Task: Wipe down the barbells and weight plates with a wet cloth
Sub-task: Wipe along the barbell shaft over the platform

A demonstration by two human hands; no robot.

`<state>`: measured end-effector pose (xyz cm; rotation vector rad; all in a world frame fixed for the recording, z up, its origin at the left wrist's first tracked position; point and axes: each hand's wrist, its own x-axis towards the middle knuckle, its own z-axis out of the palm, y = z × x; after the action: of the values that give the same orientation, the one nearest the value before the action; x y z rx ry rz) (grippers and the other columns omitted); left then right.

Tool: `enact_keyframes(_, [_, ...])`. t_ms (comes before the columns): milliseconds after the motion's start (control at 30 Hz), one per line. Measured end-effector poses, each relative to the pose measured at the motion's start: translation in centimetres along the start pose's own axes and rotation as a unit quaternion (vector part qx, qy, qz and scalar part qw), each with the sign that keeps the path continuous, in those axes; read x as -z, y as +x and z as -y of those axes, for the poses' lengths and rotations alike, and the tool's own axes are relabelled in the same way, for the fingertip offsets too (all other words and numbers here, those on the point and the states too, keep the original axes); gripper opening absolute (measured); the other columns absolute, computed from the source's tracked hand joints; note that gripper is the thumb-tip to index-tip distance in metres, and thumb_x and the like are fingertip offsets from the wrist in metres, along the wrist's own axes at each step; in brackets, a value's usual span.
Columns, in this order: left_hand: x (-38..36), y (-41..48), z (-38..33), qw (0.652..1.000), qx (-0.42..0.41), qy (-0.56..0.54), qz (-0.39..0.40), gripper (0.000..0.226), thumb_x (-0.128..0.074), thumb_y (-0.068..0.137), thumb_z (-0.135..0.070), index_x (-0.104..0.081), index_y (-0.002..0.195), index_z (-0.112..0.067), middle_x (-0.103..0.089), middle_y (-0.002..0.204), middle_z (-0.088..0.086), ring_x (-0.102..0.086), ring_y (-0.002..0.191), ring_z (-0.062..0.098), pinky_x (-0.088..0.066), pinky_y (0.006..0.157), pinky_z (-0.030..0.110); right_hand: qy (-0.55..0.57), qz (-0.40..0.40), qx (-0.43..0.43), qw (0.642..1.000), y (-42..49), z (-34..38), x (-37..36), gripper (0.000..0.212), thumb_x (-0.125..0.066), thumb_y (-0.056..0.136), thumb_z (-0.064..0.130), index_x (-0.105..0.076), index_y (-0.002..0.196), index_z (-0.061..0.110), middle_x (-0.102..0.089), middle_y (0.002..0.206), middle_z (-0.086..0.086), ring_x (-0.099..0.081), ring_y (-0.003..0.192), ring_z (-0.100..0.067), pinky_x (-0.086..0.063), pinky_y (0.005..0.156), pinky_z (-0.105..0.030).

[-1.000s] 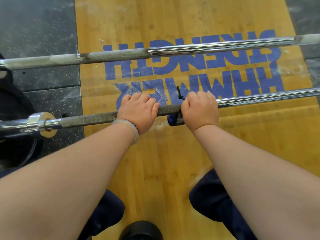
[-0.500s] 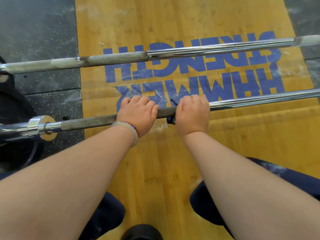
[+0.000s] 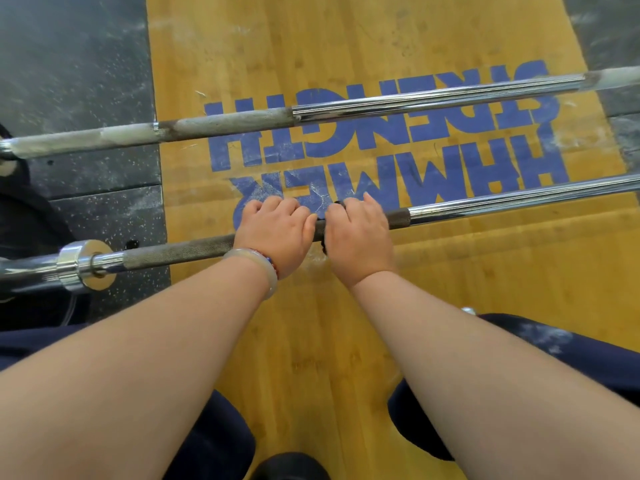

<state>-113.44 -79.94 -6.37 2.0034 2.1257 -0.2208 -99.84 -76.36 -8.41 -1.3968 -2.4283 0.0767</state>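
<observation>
The left hand grips the near bar bare and the right hand wraps the cloth round it, so wiping closer, I think, may pinch fingers.

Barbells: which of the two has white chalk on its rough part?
The far barbell; its knurling is caked white. The near barbell, held by the left hand and right hand, shows dark knurling.
</observation>
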Motion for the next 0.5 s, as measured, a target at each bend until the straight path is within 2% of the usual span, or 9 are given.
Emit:
enact_keyframes(67, [-0.1, 0.0, 0.1, 1.0, 0.0, 0.0, 0.003, 0.045, -0.01, 0.099, -0.035, -0.053, 0.109, -0.026, -0.052, 0.114, -0.007, -0.044, 0.103, 0.019, -0.03, 0.09, 0.034, -0.018, 0.024, 0.058, 0.998, 0.6, -1.8, 0.5, 0.017, -0.042, 0.081, 0.013, -0.057, 0.073, 0.013, -0.054, 0.068, -0.003, -0.057, 0.069, -0.027, -0.035, 0.104, -0.04])
enact_keyframes(100, [0.0, 0.0, 0.1, 1.0, 0.002, -0.005, 0.006, 0.046, -0.009, 0.098, -0.035, -0.053, 0.109, -0.026, -0.052, 0.114, -0.007, -0.044, 0.103, 0.018, -0.03, 0.091, 0.034, -0.033, 0.037, 0.054, 0.997, 0.7, -3.2, 0.9, 0.018, -0.041, 0.083, 0.013, -0.054, 0.071, 0.014, -0.051, 0.066, -0.003, -0.056, 0.069, -0.028, -0.033, 0.105, -0.04])
enact_keyframes(233, [0.0, 0.0, 0.0, 1.0, 0.011, -0.009, 0.017, 0.047, -0.008, 0.098, -0.037, -0.053, 0.108, -0.025, -0.049, 0.108, -0.004, -0.044, 0.1, 0.019, -0.031, 0.093, 0.035, -0.036, 0.017, -0.118, 0.992, 0.5, -5.8, 2.2, 0.028, -0.034, 0.093, 0.019, -0.056, 0.077, 0.011, -0.052, 0.072, -0.005, -0.053, 0.075, -0.03, -0.019, 0.112, -0.038])
enact_keyframes(300, [0.0, 0.1, 0.0, 1.0, 0.015, -0.009, 0.015, 0.044, -0.011, 0.1, -0.037, -0.053, 0.106, -0.024, -0.049, 0.106, -0.004, -0.044, 0.098, 0.02, -0.031, 0.091, 0.035, -0.051, 0.054, -0.14, 0.987, 0.6, -3.5, 1.8, 0.029, -0.032, 0.093, 0.019, -0.057, 0.08, 0.013, -0.057, 0.078, -0.005, -0.053, 0.08, -0.028, -0.02, 0.112, -0.04])
enact_keyframes(367, [-0.1, 0.1, 0.1, 1.0, 0.016, -0.007, 0.009, 0.041, -0.013, 0.1, -0.036, -0.052, 0.105, -0.024, -0.049, 0.104, -0.003, -0.044, 0.097, 0.02, -0.031, 0.088, 0.035, -0.038, 0.063, -0.051, 0.996, 0.3, 0.0, 1.1, 0.028, -0.032, 0.089, 0.016, -0.058, 0.079, 0.014, -0.058, 0.077, -0.003, -0.055, 0.078, -0.026, -0.025, 0.11, -0.042])
enact_keyframes(433, [-0.1, 0.1, 0.0, 1.0, 0.015, -0.011, 0.007, 0.04, -0.013, 0.1, -0.036, -0.05, 0.103, -0.024, -0.05, 0.101, -0.004, -0.045, 0.095, 0.02, -0.031, 0.087, 0.035, -0.003, 0.052, 0.036, 0.998, 0.0, 0.4, 0.7, 0.028, -0.033, 0.086, 0.017, -0.06, 0.081, 0.013, -0.056, 0.075, -0.002, -0.056, 0.075, -0.025, -0.028, 0.11, -0.041])
enact_keyframes(500, [0.0, 0.2, 0.1, 1.0, 0.013, -0.02, 0.002, 0.038, -0.012, 0.1, -0.038, -0.048, 0.1, -0.023, -0.048, 0.094, -0.004, -0.045, 0.089, 0.019, -0.031, 0.086, 0.034, -0.027, 0.078, 0.056, 0.995, 0.4, -2.1, 1.0, 0.029, -0.032, 0.089, 0.018, -0.059, 0.082, 0.013, -0.055, 0.075, -0.003, -0.057, 0.076, -0.027, -0.026, 0.112, -0.04])
